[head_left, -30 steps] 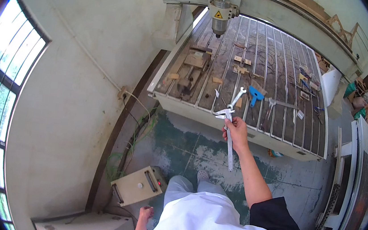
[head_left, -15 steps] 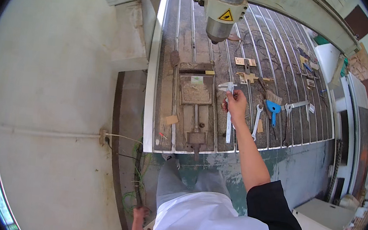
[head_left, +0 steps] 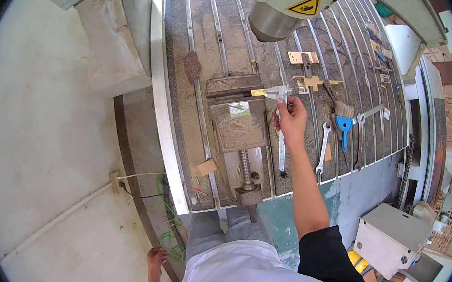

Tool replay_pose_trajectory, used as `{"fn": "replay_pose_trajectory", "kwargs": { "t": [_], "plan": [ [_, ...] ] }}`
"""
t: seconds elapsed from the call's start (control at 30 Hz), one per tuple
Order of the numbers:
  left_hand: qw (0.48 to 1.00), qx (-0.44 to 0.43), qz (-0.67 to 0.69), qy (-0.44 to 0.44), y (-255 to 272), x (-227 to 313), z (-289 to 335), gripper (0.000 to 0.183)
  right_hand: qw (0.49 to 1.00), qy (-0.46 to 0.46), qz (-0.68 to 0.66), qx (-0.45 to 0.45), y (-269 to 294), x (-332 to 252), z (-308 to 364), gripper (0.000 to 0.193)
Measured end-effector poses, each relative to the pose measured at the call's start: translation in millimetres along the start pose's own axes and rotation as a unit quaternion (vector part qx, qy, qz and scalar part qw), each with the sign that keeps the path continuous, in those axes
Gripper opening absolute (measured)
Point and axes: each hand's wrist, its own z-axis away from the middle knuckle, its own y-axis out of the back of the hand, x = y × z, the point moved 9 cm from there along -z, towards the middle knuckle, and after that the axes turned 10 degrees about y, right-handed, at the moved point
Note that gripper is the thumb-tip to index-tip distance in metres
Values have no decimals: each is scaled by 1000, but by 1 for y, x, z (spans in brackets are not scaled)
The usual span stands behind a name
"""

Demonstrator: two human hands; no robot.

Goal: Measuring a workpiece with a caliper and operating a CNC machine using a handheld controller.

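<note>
My right hand [head_left: 292,121] is closed round a silver vernier caliper [head_left: 281,152], thumb and fingers at its slide. The caliper's beam points back toward me, and its jaws reach left to a small yellow metal piece [head_left: 257,92]. That piece lies at the right end of a rusty machine vise [head_left: 236,125], at the gap between its jaws; whether the caliper touches it is hard to tell. A white and green label [head_left: 239,109] is on the vise. My left hand [head_left: 157,256] hangs low beside my body, fingers loosely apart, holding nothing.
Above the slotted machine table [head_left: 177,108] hangs a spindle head [head_left: 283,15]. Right of my hand lie a wrench [head_left: 323,148], a blue-handled brush [head_left: 344,126] and a brass plate [head_left: 312,83]. A wooden piece [head_left: 207,166] sits left of the vise. A wall [head_left: 46,122] stands at left.
My view has moved closer to the vise and spindle. The caliper's jaws have come left to the yellow piece. My left hand has risen slightly and swung outward.
</note>
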Motion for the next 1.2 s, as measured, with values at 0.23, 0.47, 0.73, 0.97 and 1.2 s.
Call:
{"fn": "replay_pose_trajectory", "kwargs": {
  "t": [0.23, 0.47, 0.73, 0.97, 1.2],
  "plan": [
    [998, 8, -58, 24, -6, -1, 4, 16, 999, 13, 30, -11, 6, -3, -8, 16],
    [993, 26, -97, 62, -23, 0, 10, 14, 999, 9, 37, -11, 9, -2, -8, 16],
    [995, 2, -77, 56, -32, -7, 11, 16, 998, 30, 59, -3, 4, -4, -4, 16],
    [995, -3, -75, 61, -36, -4, 11, 15, 994, 23, 104, -16, 5, -2, -7, 18],
    [994, -6, -93, 62, -34, -5, 10, 17, 989, 65, 135, -13, 8, 2, -10, 18]
  ]
}}
